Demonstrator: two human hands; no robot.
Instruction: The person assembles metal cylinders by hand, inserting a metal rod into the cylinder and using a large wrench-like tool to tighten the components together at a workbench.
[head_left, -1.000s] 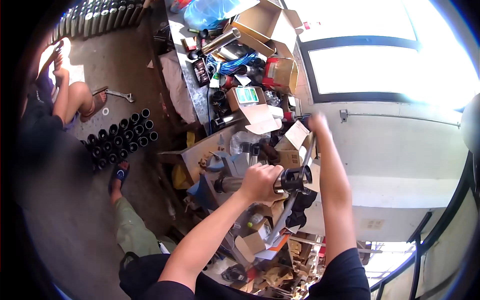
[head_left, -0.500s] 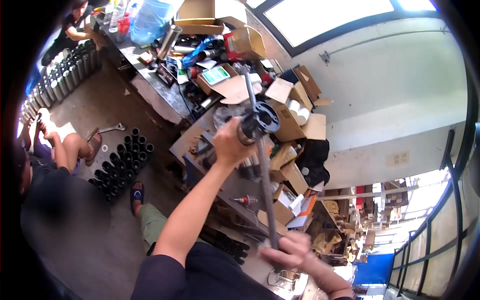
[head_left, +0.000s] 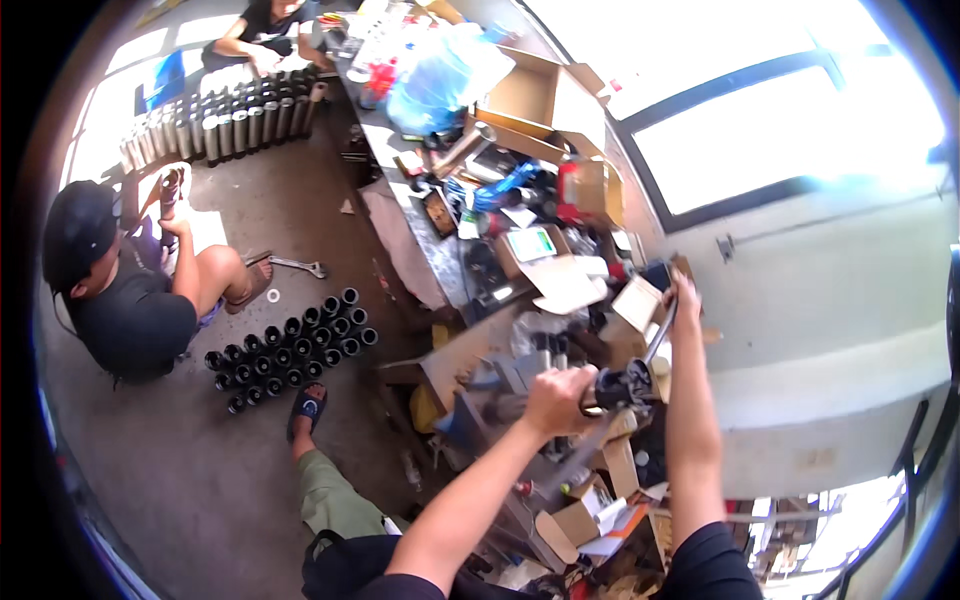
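Note:
My left hand (head_left: pixel 562 402) is closed around a dark cylindrical part just behind its black flanged end (head_left: pixel 625 388). A long metal bar (head_left: pixel 660 338) runs across that end; its near half is blurred by motion. With my right arm stretched out, my right hand (head_left: pixel 684 298) grips the bar's far end. Under and beside my left hand is a cluttered workbench (head_left: pixel 470 350) with grey metal pieces, partly hidden by my arm.
Open cardboard boxes (head_left: pixel 530 90), bags and loose parts crowd the bench toward the wall. On the floor at left stand several black tubes (head_left: pixel 290 350) near a wrench (head_left: pixel 298 266). One person (head_left: pixel 130 300) sits there; another (head_left: pixel 265 35) works behind rows of metal cylinders (head_left: pixel 240 130).
My right hand has gone from the bar's near end to its far end. The bar has swung round, and the view has shifted left, showing more floor. My left hand still grips the part.

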